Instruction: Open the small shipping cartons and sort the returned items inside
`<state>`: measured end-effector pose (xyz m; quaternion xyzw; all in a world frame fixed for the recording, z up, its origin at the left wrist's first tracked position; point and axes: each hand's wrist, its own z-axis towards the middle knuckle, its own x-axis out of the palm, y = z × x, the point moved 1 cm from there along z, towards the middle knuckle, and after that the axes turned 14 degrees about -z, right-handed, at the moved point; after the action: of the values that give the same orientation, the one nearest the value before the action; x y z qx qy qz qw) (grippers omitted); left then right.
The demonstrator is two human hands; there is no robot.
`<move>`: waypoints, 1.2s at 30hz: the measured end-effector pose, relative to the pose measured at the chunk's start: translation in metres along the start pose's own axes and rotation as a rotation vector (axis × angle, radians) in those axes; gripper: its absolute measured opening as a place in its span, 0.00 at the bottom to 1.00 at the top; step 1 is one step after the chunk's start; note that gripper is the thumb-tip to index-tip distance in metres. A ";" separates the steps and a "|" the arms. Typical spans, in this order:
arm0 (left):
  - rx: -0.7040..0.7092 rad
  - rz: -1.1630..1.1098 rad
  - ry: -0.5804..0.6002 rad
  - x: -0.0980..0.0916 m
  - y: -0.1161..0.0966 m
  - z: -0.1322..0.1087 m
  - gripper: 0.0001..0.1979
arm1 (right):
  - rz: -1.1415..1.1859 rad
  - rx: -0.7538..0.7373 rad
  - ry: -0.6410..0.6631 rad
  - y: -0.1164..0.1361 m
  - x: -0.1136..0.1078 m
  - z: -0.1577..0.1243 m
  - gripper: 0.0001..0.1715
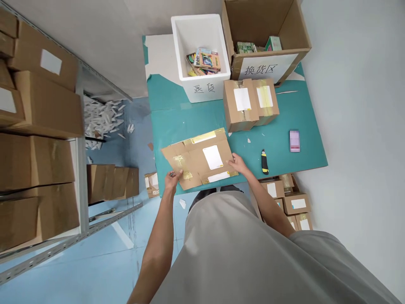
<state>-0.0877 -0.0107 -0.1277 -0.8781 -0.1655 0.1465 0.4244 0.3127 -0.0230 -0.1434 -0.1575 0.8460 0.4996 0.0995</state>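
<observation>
Gripping flattened cardboard (194, 160) mid-frame, left hand (172, 179) and right hand (239, 164) pinch opposite ends, probably for balance; cutter (264, 163) sits right of centre, handy I guess.

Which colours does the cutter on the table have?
The cutter is black and yellow; head view.

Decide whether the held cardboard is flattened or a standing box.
Flattened: the cardboard shows as a flat sheet without standing walls, left hand and right hand at opposite ends.
</observation>
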 end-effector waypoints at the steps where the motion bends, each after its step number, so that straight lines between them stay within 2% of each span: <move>1: 0.020 -0.012 -0.002 0.000 -0.004 -0.002 0.29 | 0.033 -0.021 -0.005 -0.001 -0.001 -0.005 0.19; 4: 0.066 -0.010 0.048 0.006 -0.018 -0.007 0.30 | 0.121 -0.042 -0.072 -0.007 -0.007 -0.022 0.24; 7: 0.093 0.009 0.187 0.023 -0.031 -0.009 0.33 | 0.217 -0.022 -0.179 -0.020 -0.013 -0.052 0.29; 11: 0.101 0.085 0.443 0.062 -0.044 -0.011 0.37 | 0.338 0.044 -0.400 -0.042 -0.010 -0.117 0.33; 14: 0.086 0.181 0.665 0.092 -0.044 -0.015 0.37 | 0.426 0.098 -0.621 -0.057 0.012 -0.178 0.34; 17: 0.071 0.289 0.886 0.117 -0.030 -0.021 0.37 | 0.457 0.184 -0.869 -0.071 0.059 -0.242 0.34; 20: 0.050 0.394 1.074 0.141 0.000 -0.039 0.36 | 0.497 0.338 -1.100 -0.083 0.127 -0.305 0.33; 22: 0.021 0.488 1.186 0.153 0.027 -0.062 0.35 | 0.521 0.464 -1.239 -0.088 0.179 -0.346 0.31; 25: -0.018 0.662 1.363 0.163 0.072 -0.113 0.33 | 0.567 0.650 -1.422 -0.086 0.255 -0.403 0.27; 27: -0.030 0.771 1.486 0.162 0.100 -0.153 0.30 | 0.612 0.778 -1.523 -0.082 0.300 -0.436 0.25; 30: -0.034 0.914 1.660 0.150 0.136 -0.216 0.24 | 0.677 0.963 -1.666 -0.079 0.353 -0.479 0.25; 33: -0.057 1.053 1.799 0.129 0.166 -0.275 0.20 | 0.751 1.112 -1.785 -0.084 0.393 -0.516 0.30; 36: -0.079 1.213 1.846 0.102 0.196 -0.326 0.19 | 0.804 1.257 -1.810 -0.096 0.423 -0.550 0.35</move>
<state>0.1660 -0.3100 -0.1007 -0.5984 0.6682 -0.3866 0.2142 -0.0520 -0.6198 -0.0950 0.6107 0.5537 -0.0807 0.5602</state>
